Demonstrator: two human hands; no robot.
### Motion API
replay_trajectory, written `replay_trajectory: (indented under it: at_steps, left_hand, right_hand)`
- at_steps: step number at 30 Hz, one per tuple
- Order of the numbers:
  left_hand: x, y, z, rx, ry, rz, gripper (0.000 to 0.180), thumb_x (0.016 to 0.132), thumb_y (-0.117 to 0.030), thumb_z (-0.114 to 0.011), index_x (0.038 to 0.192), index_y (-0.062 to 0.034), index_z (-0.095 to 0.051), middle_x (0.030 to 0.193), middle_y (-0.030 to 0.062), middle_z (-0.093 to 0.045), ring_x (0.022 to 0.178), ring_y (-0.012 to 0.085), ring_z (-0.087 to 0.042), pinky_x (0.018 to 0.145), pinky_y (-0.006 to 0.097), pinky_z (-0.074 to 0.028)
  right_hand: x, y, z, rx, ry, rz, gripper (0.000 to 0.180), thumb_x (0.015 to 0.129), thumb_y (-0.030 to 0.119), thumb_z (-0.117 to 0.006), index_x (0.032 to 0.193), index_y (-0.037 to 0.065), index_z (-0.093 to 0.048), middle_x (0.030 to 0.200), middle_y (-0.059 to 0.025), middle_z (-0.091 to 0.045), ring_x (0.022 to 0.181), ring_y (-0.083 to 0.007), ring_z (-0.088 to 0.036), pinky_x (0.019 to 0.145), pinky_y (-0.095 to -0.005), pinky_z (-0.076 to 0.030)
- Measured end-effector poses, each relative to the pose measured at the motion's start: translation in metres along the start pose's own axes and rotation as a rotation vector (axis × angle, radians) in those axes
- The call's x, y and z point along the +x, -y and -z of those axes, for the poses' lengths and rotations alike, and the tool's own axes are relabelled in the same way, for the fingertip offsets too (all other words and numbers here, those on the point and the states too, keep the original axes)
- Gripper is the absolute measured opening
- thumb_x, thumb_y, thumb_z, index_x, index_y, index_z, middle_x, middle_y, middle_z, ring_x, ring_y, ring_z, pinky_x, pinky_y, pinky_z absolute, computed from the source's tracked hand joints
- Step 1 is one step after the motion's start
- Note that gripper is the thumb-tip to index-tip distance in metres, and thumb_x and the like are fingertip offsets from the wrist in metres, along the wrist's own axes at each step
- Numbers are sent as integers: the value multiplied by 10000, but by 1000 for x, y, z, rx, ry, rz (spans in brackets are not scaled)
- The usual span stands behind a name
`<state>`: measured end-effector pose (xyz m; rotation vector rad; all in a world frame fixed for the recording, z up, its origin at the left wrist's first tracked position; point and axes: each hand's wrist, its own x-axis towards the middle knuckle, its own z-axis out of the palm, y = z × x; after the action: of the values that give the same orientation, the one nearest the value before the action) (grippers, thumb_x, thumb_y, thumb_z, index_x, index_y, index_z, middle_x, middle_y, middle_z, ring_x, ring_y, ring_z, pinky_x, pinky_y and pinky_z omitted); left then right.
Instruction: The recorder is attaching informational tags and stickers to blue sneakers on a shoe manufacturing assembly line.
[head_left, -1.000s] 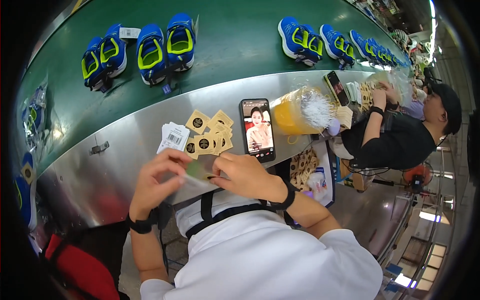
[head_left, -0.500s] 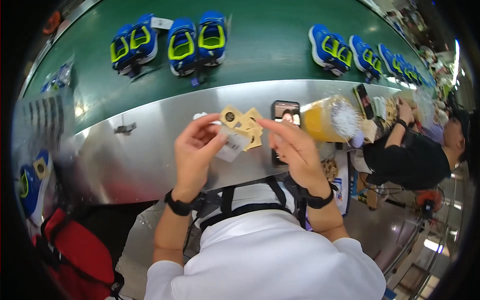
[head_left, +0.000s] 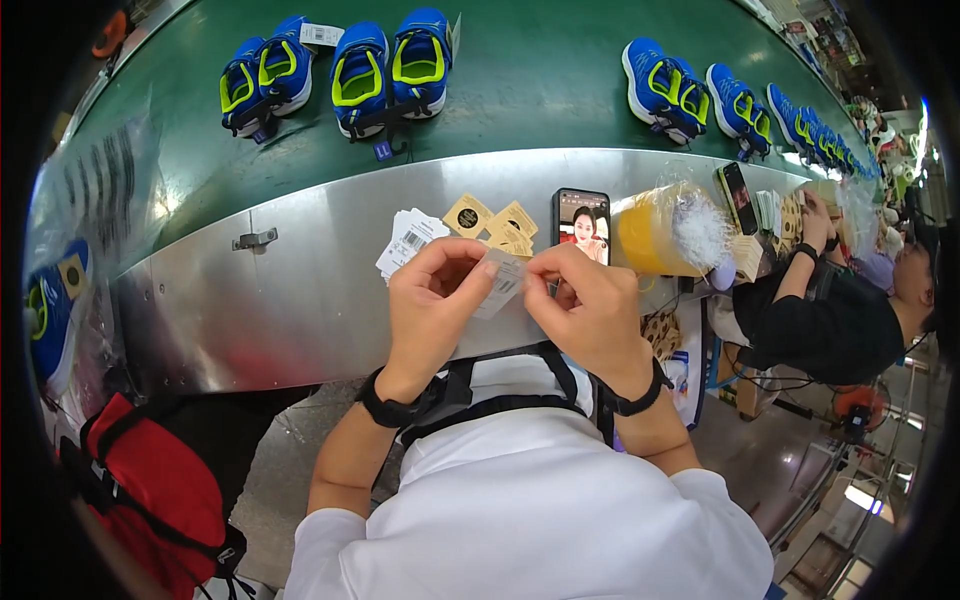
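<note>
Between thumb and forefinger, my left hand [head_left: 432, 305] pinches a small white barcode tag [head_left: 503, 288]. My right hand [head_left: 592, 308] is closed in a pinch at the tag's right edge, its other fingers curled. Both hands are over the near part of the metal ledge. Just beyond my left hand lies a loose pile of white barcode tags [head_left: 410, 238]. Several tan cards with black round marks [head_left: 467, 215] are fanned out beside it, partly hidden behind my fingers.
A phone [head_left: 582, 228] lies right of the cards, beside a yellow container [head_left: 645, 235] with white plastic fasteners. Blue shoes [head_left: 360, 85] stand in pairs on the green belt [head_left: 530, 90]. A metal latch [head_left: 255, 239] sits on the ledge; a co-worker [head_left: 815, 320] is at right.
My right hand has come down from the tan cards, its extended forefinger now bent into a pinch at the tag. The held tag has shifted right, uncovering the white tag pile.
</note>
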<state>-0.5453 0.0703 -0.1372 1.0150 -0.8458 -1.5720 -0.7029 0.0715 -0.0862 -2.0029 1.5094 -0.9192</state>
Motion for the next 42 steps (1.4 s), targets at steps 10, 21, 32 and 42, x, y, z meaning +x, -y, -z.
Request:
replay_trajectory:
  at_steps: [10,21,32,42]
  left_hand:
    - [1,7,-14,271,34,-165,105,805,-16,-651,896,27,-619,837,52,-632,744,100,-609,684,220,-492]
    - [4,10,-31,621,168,-585,179,689,92,-662,846,14,-626,808,96,-605,733,186,-611,632,266,-502]
    - [-6,-5,-32,1384,506,-1106,145,638,-61,-643,764,-3,-599,766,58,-535,681,171,-552,553,264,-466]
    - [4,-32,-49,1038,863,-606,259,683,-149,-754,867,-18,-627,808,83,-601,681,244,-600,543,327,-476]
  right_hand:
    - [-7,-16,5,-26,34,-31,157,755,20,-624,899,44,-565,640,-64,-630,510,-191,-619,468,-269,-467]
    - [-14,-35,19,232,142,-227,252,830,20,-550,1081,11,-526,704,-115,-648,572,-183,-630,519,-277,-467]
    - [0,-53,23,503,587,-335,85,883,60,-553,952,52,-601,775,-10,-547,693,-83,-519,637,-230,-423]
    - [-11,-62,37,575,441,-302,99,881,100,-559,950,31,-573,773,-74,-621,667,-192,-595,620,-287,-461]
